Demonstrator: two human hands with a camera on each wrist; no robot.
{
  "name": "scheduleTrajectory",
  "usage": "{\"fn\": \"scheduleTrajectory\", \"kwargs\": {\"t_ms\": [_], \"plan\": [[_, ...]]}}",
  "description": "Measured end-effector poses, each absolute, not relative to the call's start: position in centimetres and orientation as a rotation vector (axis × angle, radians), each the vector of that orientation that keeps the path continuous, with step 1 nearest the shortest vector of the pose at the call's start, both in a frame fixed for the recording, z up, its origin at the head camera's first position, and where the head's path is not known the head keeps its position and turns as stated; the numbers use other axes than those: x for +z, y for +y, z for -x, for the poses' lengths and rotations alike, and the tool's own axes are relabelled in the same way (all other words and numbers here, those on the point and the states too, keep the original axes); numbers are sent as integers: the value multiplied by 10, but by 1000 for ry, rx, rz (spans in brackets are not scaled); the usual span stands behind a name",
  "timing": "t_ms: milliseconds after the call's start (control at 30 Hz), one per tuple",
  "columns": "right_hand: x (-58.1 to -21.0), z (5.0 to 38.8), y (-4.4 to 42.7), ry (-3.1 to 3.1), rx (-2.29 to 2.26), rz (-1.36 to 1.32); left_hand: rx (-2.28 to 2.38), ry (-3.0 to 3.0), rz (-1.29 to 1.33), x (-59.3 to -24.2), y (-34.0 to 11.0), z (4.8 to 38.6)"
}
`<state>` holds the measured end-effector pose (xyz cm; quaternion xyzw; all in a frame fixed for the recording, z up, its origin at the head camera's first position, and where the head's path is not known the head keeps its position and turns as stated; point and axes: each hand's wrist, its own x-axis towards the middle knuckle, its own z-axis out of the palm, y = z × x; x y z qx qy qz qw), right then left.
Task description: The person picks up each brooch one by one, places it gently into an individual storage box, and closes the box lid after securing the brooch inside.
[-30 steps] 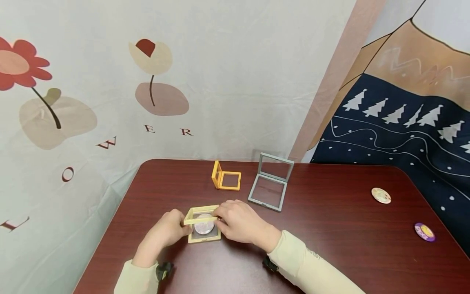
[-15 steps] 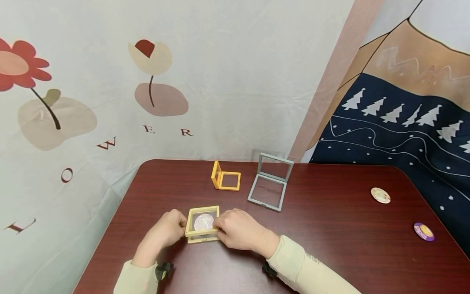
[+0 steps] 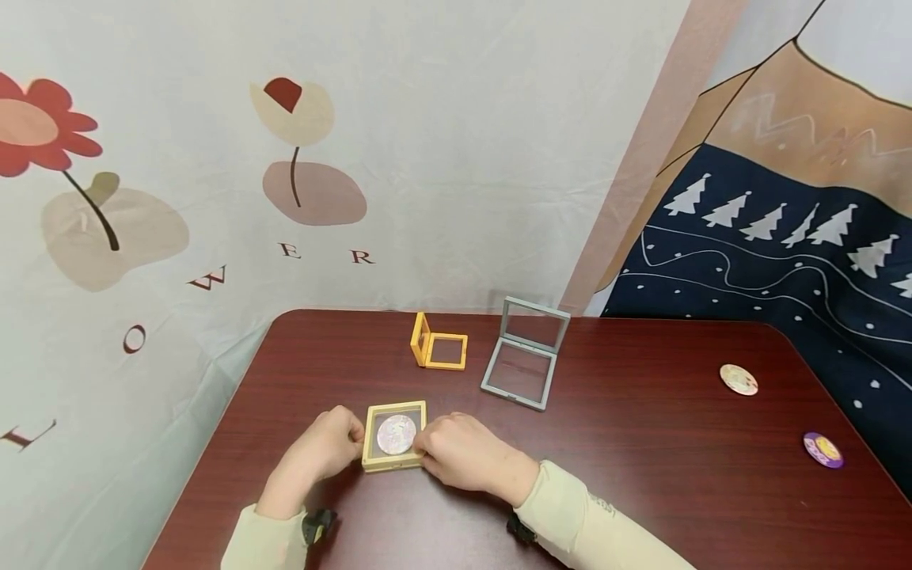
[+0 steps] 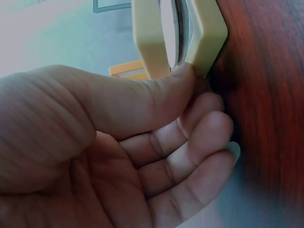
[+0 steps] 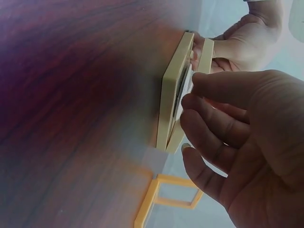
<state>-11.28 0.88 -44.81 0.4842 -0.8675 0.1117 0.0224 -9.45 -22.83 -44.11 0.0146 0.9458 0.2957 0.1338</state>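
Note:
A pale yellow square display case (image 3: 378,466) lies on the table with a round pinkish-white badge (image 3: 396,435) seen through its clear window. Its lid is lowered almost onto the base; the right wrist view shows a narrow wedge between the two frames (image 5: 167,102). At the case's left edge, my left hand (image 3: 329,443) pinches the base between thumb and curled fingers. My right hand (image 3: 466,451) pinches the right edge of the lid near the front corner, its fingertips covering that part.
Behind the case stand a small orange display case (image 3: 447,366) and a larger grey one (image 3: 518,397), both with lids raised. Two round badges lie at the right, one cream (image 3: 739,379) and one purple and yellow (image 3: 822,450). The dark red table (image 3: 641,443) meets a printed cloth at the back.
The lid of the pale yellow case has swung down toward the front, from steeply raised to nearly flat. My right hand has come down with it, while my left hand has stayed put.

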Motion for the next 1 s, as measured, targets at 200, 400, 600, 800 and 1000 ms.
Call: {"fn": "scheduleTrajectory", "kwargs": {"t_ms": [200,400,600,800,1000], "plan": [[-453,112,7,-2686,317,-1513,798,2717,-43,-435,-230,92],[-454,111,7,-2677,297,-1494,753,2705,-72,-428,-232,91],[-452,111,6,-2705,318,-1482,754,2679,-94,-426,-230,89],[-452,112,7,-2718,362,-1492,784,2658,-115,-429,-229,87],[-454,113,6,-2734,327,-1497,789,2641,-90,-431,-228,88]]}}
